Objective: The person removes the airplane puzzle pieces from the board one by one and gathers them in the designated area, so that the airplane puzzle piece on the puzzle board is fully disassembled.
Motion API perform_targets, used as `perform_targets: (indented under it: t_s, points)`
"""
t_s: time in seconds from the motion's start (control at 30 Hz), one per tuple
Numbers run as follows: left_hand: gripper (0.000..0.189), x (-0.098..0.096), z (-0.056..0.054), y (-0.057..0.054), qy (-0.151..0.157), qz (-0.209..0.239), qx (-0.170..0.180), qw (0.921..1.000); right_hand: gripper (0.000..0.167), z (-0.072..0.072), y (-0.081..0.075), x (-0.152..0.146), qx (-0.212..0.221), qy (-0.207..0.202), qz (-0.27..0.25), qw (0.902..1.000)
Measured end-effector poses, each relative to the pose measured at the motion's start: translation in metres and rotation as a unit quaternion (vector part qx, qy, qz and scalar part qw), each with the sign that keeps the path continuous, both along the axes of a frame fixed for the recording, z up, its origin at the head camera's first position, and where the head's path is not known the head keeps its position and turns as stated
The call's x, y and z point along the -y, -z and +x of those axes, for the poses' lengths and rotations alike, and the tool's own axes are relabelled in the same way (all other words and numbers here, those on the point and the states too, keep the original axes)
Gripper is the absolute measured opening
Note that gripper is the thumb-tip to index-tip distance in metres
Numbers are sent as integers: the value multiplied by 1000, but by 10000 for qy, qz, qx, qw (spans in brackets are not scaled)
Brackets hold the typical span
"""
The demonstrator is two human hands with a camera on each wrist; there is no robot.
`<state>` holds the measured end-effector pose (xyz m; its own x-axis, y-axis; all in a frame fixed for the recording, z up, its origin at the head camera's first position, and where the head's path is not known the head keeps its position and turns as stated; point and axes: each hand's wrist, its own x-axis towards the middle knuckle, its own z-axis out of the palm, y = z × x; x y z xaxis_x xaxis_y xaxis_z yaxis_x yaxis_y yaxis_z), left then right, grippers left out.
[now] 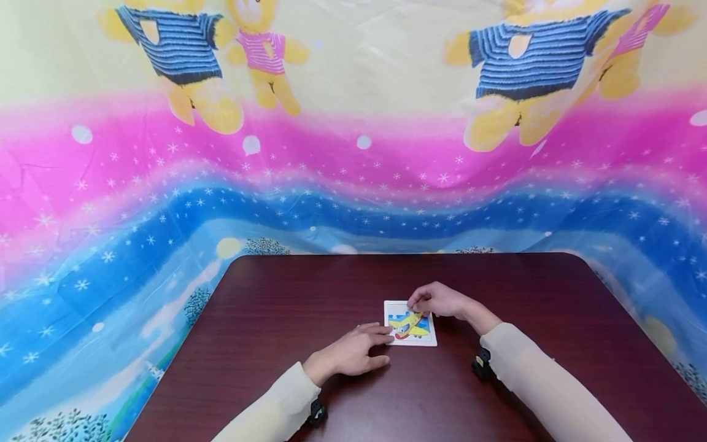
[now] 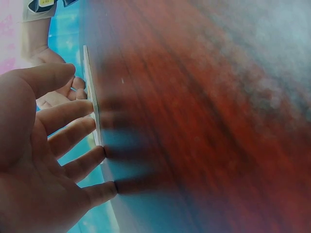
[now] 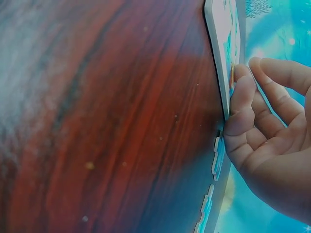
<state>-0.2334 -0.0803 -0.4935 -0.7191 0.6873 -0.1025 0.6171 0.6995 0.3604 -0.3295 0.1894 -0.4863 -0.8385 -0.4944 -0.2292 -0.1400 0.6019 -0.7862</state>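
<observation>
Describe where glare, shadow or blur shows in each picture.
Head: bright, fairly even light on the plane picture; left wrist: pale glare on the tabletop at upper right, dark blurred streaks beside the left hand; right wrist: pale glare at the left edge, bluish sheen below-left of the right hand.

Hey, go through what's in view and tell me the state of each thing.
Picture board: flat on the table; too small to tell if complete.
Left hand: fingers spread, some touching the board's left edge.
Right hand: fingers curled at the board's far right; can't tell if holding anything.
Puzzle pieces: two, off the board.
Backdrop: hanging, creased.
</observation>
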Motion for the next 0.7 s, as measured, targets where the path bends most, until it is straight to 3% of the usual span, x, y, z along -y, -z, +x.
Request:
perform_targets:
  t_s: [0.7]
  points:
    - [48, -1, -2, 1, 43, -26, -84, 10000, 15, -2, 2, 1, -80, 152, 42, 9998]
